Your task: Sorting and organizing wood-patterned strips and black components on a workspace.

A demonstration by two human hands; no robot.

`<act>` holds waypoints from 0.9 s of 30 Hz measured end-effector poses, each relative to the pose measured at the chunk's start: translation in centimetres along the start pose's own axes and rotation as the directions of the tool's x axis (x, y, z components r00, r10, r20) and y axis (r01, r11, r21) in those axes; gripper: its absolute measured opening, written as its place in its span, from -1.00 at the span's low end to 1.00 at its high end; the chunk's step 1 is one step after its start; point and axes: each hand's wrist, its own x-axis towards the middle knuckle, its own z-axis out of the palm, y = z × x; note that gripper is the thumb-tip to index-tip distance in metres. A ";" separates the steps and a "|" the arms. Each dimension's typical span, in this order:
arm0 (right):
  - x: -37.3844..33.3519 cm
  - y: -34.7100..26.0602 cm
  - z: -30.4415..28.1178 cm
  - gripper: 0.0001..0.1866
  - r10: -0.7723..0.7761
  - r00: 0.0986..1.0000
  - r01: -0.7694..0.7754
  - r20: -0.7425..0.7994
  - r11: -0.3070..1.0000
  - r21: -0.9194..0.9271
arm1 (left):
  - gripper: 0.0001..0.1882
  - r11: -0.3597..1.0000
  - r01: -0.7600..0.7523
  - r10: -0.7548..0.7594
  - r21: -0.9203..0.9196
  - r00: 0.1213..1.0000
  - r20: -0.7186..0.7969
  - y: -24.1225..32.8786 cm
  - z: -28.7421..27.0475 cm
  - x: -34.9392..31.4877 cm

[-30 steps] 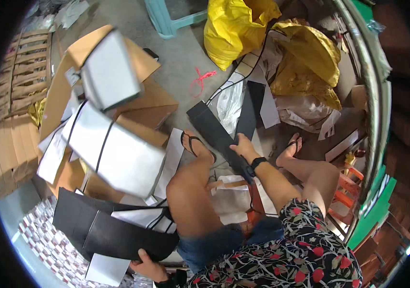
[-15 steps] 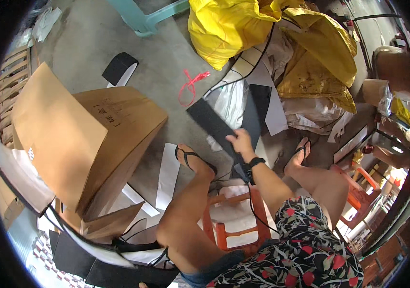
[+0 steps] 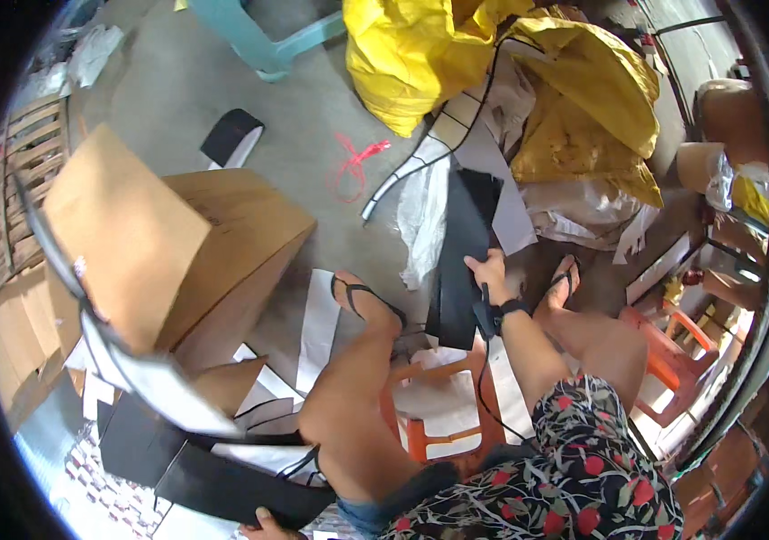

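My right hand (image 3: 490, 270), with a dark band (image 3: 511, 309) on its wrist, grips the edge of a black flat strip (image 3: 456, 252) between my feet. The strip lies over or against other dark pieces; where they part I cannot tell. At the lower edge, my left hand (image 3: 267, 526) pinches the rim of a black flat panel (image 3: 231, 486), its thumb on top and its other fingers mostly hidden. Beside that panel runs a long white strip with a dark edge (image 3: 168, 391), smeared by motion. A thin black cord (image 3: 497, 405) trails below my right wrist.
An open cardboard box (image 3: 132, 234) stands at the left. Ahead are yellow sacks (image 3: 420, 63), a teal stool leg (image 3: 267, 49) and red string (image 3: 353, 162). White pieces (image 3: 317, 324) lie by my left foot. An orange stool (image 3: 438, 436) is under me.
My right hand has moved right, and the black strip has swung upright from its leftward slant. My left hand and its panel show more at the bottom. The long white strip has shifted.
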 end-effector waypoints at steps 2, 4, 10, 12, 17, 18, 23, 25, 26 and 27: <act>-1.9 1.4 -0.2 -0.53 -0.141 0.931 0.166 -0.336 0.985 0.048 | -0.49 0.994 0.052 -0.053 -0.091 0.999 -0.007 0.5 1.3 -0.1; -5.0 -0.1 -2.0 -0.53 -0.118 0.985 0.143 -0.128 0.968 0.208 | -0.59 0.978 -0.002 0.042 -0.211 0.982 0.184 1.8 1.3 -0.3; -12.6 -4.4 -8.4 -0.57 -0.217 0.956 0.265 -0.198 0.927 0.266 | -0.61 0.964 -0.258 0.265 -0.064 0.917 0.298 3.4 2.6 -1.9; -13.3 -3.5 -9.7 -0.59 -0.453 0.829 0.481 -0.327 0.877 0.004 | -0.65 0.949 -0.284 0.315 -0.137 0.869 0.382 2.9 2.1 -1.7; -27.3 -11.0 -14.4 -0.68 -0.776 0.610 0.785 -0.159 0.620 -0.015 | -0.65 0.786 -0.274 0.529 -0.554 0.762 0.374 0.8 -1.1 -1.0; -30.0 -11.7 -14.9 -0.69 -0.840 0.526 0.847 -0.132 0.532 -0.016 | -0.65 0.768 -0.280 0.550 -0.576 0.750 0.368 0.8 -1.9 -1.5; -40.3 -12.3 -14.6 -0.60 -0.995 0.091 0.992 -0.036 0.087 0.086 | -0.60 0.563 -0.233 0.626 -0.793 0.746 0.225 -0.9 -6.1 -3.8; -44.8 -12.7 -15.0 -0.59 -0.999 -0.033 0.996 0.004 -0.033 0.084 | -0.61 0.470 -0.280 0.686 -0.837 0.712 0.147 -1.8 -8.2 -4.3; -46.3 -12.7 -15.1 -0.60 -0.995 -0.094 0.993 -0.032 -0.096 0.071 | -0.60 0.437 -0.318 0.694 -0.842 0.714 0.091 -2.2 -9.1 -4.6; -47.8 -12.5 -15.6 -0.59 -0.993 -0.108 0.990 -0.053 -0.112 0.085 | -0.60 0.406 -0.355 0.699 -0.842 0.714 0.035 -2.6 -10.0 -5.1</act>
